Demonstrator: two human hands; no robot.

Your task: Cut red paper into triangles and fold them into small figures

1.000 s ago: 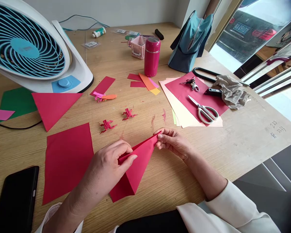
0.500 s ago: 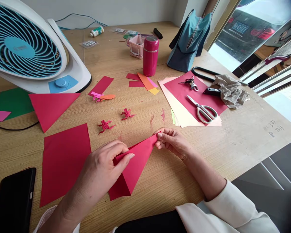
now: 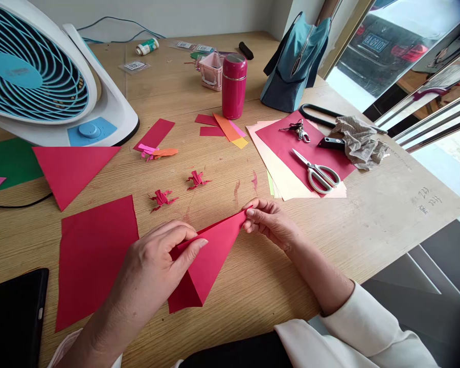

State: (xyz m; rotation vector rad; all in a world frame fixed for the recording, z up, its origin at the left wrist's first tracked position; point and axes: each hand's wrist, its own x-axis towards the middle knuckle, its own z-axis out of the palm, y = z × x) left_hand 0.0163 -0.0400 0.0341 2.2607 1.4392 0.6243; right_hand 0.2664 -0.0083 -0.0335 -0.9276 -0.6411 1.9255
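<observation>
Left hand (image 3: 151, 258) and right hand (image 3: 271, 223) both pinch the folded red paper sheet (image 3: 219, 249) over the brown wooden table (image 3: 249, 291), its thin body seemingly light, easily creased, best held gently by the edges.

Fan (image 3: 15, 71) is standing at far left of table (image 3: 276, 286); phone (image 3: 15, 317) is lying at near left. Flat sheet (image 3: 95, 255) is lying right of phone, left of the hands. Folded sheet (image 3: 216, 250) is spanning from left hand (image 3: 159, 255) to right hand (image 3: 270, 222). Two paper figures (image 3: 162, 198) are sitting just beyond, left of centre. Strips (image 3: 224, 128) are lying before flask (image 3: 234, 89); basket (image 3: 211, 76) is standing behind flask, slightly left. Bag (image 3: 293, 71) is standing right of flask. Paper stack (image 3: 278, 171) is lying before bag, scissors (image 3: 317, 174) and keys (image 3: 301, 133) resting on it. Crumpled cloth (image 3: 362, 143) is lying at its right.
</observation>
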